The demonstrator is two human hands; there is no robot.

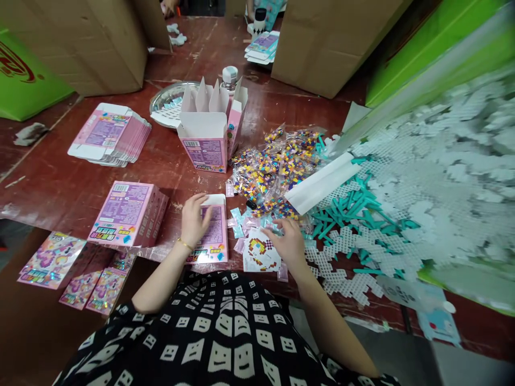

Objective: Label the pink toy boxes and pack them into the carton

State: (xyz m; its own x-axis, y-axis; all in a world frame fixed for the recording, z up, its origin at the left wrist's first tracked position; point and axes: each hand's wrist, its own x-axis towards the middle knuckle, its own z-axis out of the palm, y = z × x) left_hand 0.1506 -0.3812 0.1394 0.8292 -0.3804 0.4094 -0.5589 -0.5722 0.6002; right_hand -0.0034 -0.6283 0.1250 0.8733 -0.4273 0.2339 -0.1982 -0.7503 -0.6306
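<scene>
My left hand (193, 221) rests over the left edge of a pink cardboard box (215, 228) lying before me, its top flap folded out. The thumb is spread away from the fingers. My right hand (288, 244) is at the right edge of a printed pattern card (260, 252), thumb and fingers apart; the thumb seems to touch the card, though its grip is not plain. Small pink and light-blue sachets (238, 222) lie around the card. Behind them are clear bags of coloured beads (273, 166), with a folded white sheet (324, 182) across their right side.
Closed pink boxes (123, 214) and a stack of flat cartons (108, 134) stand left. Upright open boxes (205, 153) stand beyond, near a metal tray (155, 102). Teal sticks (354, 206) and white grid plates (341, 262) spill right from a large bag (450, 161). Cardboard cartons (322, 43) stand behind.
</scene>
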